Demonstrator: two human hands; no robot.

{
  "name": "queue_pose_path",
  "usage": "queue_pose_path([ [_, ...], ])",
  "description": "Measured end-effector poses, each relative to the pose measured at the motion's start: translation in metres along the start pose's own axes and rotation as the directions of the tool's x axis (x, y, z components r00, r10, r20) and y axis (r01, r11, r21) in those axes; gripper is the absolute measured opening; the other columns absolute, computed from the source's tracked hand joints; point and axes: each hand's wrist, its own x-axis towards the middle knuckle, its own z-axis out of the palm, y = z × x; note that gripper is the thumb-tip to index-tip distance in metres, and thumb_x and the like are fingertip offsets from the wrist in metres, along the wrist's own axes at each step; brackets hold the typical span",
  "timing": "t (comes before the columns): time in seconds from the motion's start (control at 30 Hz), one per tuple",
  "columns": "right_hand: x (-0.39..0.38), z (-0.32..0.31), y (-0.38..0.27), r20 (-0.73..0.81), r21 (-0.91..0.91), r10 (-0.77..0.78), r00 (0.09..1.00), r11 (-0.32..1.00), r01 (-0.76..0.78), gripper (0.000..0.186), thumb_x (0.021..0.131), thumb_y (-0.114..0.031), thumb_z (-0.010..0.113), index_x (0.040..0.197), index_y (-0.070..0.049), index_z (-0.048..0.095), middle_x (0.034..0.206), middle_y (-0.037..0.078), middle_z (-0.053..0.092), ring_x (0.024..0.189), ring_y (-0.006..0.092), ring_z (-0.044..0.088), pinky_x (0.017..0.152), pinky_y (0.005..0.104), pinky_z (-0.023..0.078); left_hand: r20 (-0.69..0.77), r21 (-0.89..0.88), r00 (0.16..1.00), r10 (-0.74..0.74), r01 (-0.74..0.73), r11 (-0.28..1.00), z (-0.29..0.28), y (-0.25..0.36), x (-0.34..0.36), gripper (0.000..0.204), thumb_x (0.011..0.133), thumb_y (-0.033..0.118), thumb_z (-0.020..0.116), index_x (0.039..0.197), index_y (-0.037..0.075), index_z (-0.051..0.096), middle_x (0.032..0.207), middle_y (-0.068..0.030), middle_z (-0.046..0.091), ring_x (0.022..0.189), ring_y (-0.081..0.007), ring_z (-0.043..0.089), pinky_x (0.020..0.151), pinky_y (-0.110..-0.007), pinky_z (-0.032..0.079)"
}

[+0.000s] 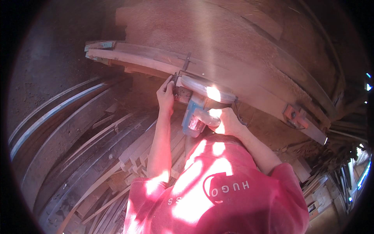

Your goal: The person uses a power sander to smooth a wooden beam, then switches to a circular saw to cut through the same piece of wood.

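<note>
A circular saw (191,113) with a blue motor housing and a rounded metal blade guard (200,86) rests on a long wooden plank (140,58). My right hand (229,123) is wrapped around the saw's rear handle, partly in bright sunlight. At the saw's front, the fingers of my left hand (166,93) pinch the edge of its base, beside a thin dark metal bar (187,60) that sticks out across the wood. The guard and base hide the blade.
Teal-painted pieces (103,45) sit at the plank's left end. Near its right end lies an orange-red tool or block (295,116) I cannot identify. Reddish sawdust (163,23) covers the surface beyond. Curved boards (58,136) and stacked offcuts (136,156) fill the lower left.
</note>
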Motion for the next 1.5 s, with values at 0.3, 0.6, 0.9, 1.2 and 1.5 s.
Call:
queue_pose_path([
  [0.3, 0.004, 0.009, 0.007, -0.014, 0.332, 0.107, 0.994, 0.938, -0.097, 0.020, 0.078, -0.022, 0.074, 0.090, -0.008, 0.069, 0.079, 0.016, 0.068, 0.072, 0.0380, 0.066, 0.065, 0.0421, 0.053, 0.003, 0.038, 0.997, 0.080, -0.080, 0.996, 0.001, 0.006, 0.002, 0.040, 0.098, 0.016, 0.059, 0.135, 0.001, 0.063, 0.119, -0.0092, 0.070, 0.101, -0.0124, 0.063, 0.082, -0.027, 0.053],
  [0.6, 0.006, -0.002, -0.003, 0.020, -0.067, 0.021, 1.000, 0.998, -0.019, 0.016, 0.080, -0.024, 0.071, 0.086, -0.008, 0.069, 0.075, 0.015, 0.068, 0.070, 0.0344, 0.067, 0.065, 0.0395, 0.054, -0.026, 0.068, 0.996, 0.084, -0.082, 0.994, 0.008, 0.021, -0.007, 0.039, 0.098, 0.018, 0.060, 0.134, 0.004, 0.065, 0.117, -0.0077, 0.070, 0.097, -0.0107, 0.063, 0.063, -0.026, 0.053],
  [0.9, 0.011, -0.010, -0.014, 0.052, 0.034, 0.090, 0.995, 0.995, -0.092, 0.023, 0.077, -0.022, 0.074, 0.096, -0.009, 0.071, 0.084, 0.015, 0.071, 0.080, 0.0347, 0.069, 0.073, 0.0401, 0.055, -0.018, 0.047, 1.000, 0.021, -0.020, 0.999, 0.001, 0.016, 0.003, 0.040, 0.098, 0.016, 0.059, 0.134, -0.001, 0.063, 0.122, -0.0098, 0.069, 0.104, -0.0133, 0.063, 0.088, -0.026, 0.050],
  [1.2, 0.010, -0.003, 0.001, 0.133, 0.027, 0.103, 0.986, 0.994, -0.107, 0.040, 0.071, -0.015, 0.078, 0.110, -0.009, 0.070, 0.094, 0.015, 0.072, 0.090, 0.0343, 0.070, 0.082, 0.0408, 0.055, -0.029, 0.093, 0.997, 0.066, -0.063, 0.994, 0.002, 0.020, 0.000, 0.039, 0.098, 0.015, 0.059, 0.134, -0.001, 0.064, 0.123, -0.0104, 0.069, 0.105, -0.0131, 0.062, 0.092, -0.028, 0.049],
  [1.5, 0.014, 0.005, -0.002, -0.035, 0.083, -0.024, 0.999, 0.996, 0.027, 0.024, 0.075, -0.011, 0.075, 0.099, -0.008, 0.071, 0.085, 0.015, 0.070, 0.079, 0.0344, 0.070, 0.071, 0.0387, 0.056, -0.028, 0.052, 0.999, -0.016, 0.017, 0.999, -0.004, 0.023, 0.005, 0.038, 0.099, 0.017, 0.060, 0.133, 0.002, 0.065, 0.117, -0.0070, 0.070, 0.095, -0.0105, 0.062, 0.080, -0.026, 0.052],
])
